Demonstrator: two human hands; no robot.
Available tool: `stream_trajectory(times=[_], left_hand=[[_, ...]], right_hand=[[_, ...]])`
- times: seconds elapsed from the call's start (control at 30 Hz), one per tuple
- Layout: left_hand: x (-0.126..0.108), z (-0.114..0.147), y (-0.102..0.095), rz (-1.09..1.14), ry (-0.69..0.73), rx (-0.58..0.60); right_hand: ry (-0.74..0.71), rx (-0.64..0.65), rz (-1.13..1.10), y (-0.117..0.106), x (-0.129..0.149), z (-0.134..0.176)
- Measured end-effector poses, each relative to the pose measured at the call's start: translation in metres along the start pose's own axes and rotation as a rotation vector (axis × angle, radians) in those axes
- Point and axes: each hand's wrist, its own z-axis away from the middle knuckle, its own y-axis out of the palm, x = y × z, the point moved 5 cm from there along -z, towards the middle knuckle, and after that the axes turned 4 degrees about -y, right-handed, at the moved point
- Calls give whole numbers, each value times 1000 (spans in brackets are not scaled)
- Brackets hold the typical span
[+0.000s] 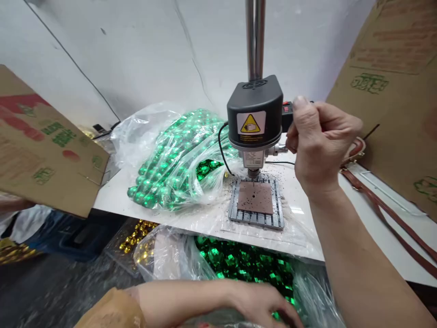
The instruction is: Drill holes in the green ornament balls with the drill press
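Observation:
My right hand point(321, 141) is closed in a fist beside the black drill press point(255, 102), at the feed handle by its side hub point(280, 149). Most of that handle is hidden inside the fist. Beneath the chuck point(253, 173), a brown square plate point(259, 206) with a small dark hole lies on the slotted metal base point(235, 219). Low in the view, my left hand point(261, 303) reaches over a plastic bag of shiny green faceted balls point(239, 259). Its fingers point down and apart among the balls; their tips are partly hidden.
Another clear bag of green balls point(170, 159) lies left of the press. Dark shavings surround the base on the white table point(208, 221). Cardboard boxes point(51, 150) flank both sides. A brown strap point(385, 214) lies at right; gold balls point(136, 234) sit below the table's left edge.

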Motion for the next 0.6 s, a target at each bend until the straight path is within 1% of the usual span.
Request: stream_trajectory(times=[0.07,0.1,0.17,0.2,0.23,0.27,0.3,0.33,0.37,0.4,0.43,0.47,0.5,0.53,0.6], left_hand=[[-15,34,-48,63,-36,-215],[-21,54,-74,142,-31,-359],[-30,100,-124,230,45,-723],[-32,126,-145,209,78,-939],[-33,154,-163,145,103,-1167],[-33,183,-175,48,116,-1399],[-31,212,-183,-64,110,-1622],[-27,240,-185,-178,89,-1829],[-21,265,-184,-283,57,-2016],[-13,288,-181,-373,11,-2179],[-2,307,-176,-446,-52,-2308],[11,323,-171,-501,-129,-2393],[27,335,-169,-535,-216,-2426],[44,343,-168,-546,-305,-2404],[83,352,-173,-462,-446,-2280]], right_hand=[[9,-5,15,-1,-1,1],[17,-8,21,-1,-2,1],[34,-14,25,-2,-3,1],[40,-15,25,-2,-3,2],[42,-19,24,-2,-3,2],[41,-23,25,-2,-3,2],[37,-28,29,-2,-3,2],[31,-37,33,-2,-3,3],[28,-48,30,-2,-3,3],[28,-57,25,-3,-3,3],[32,-65,21,-3,-3,4],[41,-71,17,-3,-3,5],[50,-73,25,-3,-3,5],[61,-81,31,-2,-2,6],[89,-103,42,-2,1,8]])
